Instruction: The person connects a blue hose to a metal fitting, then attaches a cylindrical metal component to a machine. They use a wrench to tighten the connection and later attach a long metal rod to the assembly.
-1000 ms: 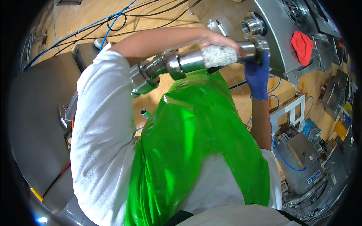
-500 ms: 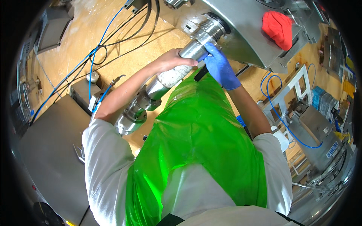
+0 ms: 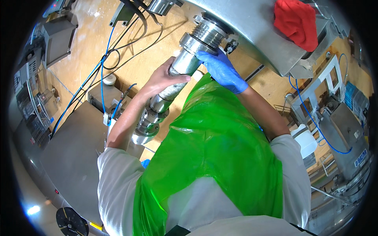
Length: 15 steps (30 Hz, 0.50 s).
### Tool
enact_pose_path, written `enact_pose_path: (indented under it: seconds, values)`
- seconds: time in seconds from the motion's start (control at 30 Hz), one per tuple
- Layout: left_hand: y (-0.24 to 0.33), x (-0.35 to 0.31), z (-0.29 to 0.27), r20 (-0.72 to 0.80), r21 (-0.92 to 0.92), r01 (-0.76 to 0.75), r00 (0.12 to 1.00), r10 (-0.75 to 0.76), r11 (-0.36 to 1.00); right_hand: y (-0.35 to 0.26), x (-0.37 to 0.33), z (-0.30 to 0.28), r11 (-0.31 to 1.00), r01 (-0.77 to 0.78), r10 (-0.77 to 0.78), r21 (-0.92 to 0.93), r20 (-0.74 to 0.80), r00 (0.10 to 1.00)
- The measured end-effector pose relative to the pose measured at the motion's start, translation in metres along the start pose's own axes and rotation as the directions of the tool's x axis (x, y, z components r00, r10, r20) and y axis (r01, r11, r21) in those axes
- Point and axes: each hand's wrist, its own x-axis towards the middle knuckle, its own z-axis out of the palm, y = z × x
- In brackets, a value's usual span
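A long metal pipe (image 3: 183,63) slants from upper right to lower left in front of my green apron. My bare left hand (image 3: 167,78) grips it around the middle, thumb laid across the front. Higher up, my right hand (image 3: 222,70) in a blue glove closes on the pipe's right side, just under a ring collar (image 3: 193,42); some fingertips are hidden behind it. Above the collar, a threaded fitting (image 3: 208,32) sticks out of the steel machine (image 3: 244,27). Metal flanges (image 3: 151,120) form the pipe's lower part, beyond my left hand.
A red cloth (image 3: 296,24) lies on the machine at upper right. Black and blue hoses (image 3: 104,59) trail over the tan floor at left. Near my left arm stands a large grey steel cabinet (image 3: 73,153). A metal frame (image 3: 323,86) is at right.
The view has shifted. My left hand has its thumb stretched out more across the pipe. The ring collar and the threads above it show more clearly beside my gloved right hand.
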Motion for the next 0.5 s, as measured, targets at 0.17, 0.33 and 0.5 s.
enact_pose_path:
  seconds: [0.17, 0.33, 0.5]
  values:
    - [0.006, -0.008, -0.003, 0.082, -0.36, 0.089, 0.995, -0.063, 0.929, 0.0, 0.001, -0.004, 0.997, -0.058, 0.057, -0.046, -0.014, 0.998]
    - [0.009, -0.006, -0.002, 0.131, -0.16, 0.006, 0.991, 0.015, 0.987, 0.004, 0.001, -0.004, 1.0, -0.02, 0.02, -0.007, -0.014, 1.0]
    - [0.001, -0.002, 0.012, -0.013, -0.188, -0.005, 1.0, 0.003, 0.982, -0.001, 0.001, -0.003, 0.995, -0.096, 0.094, -0.025, -0.057, 0.994]
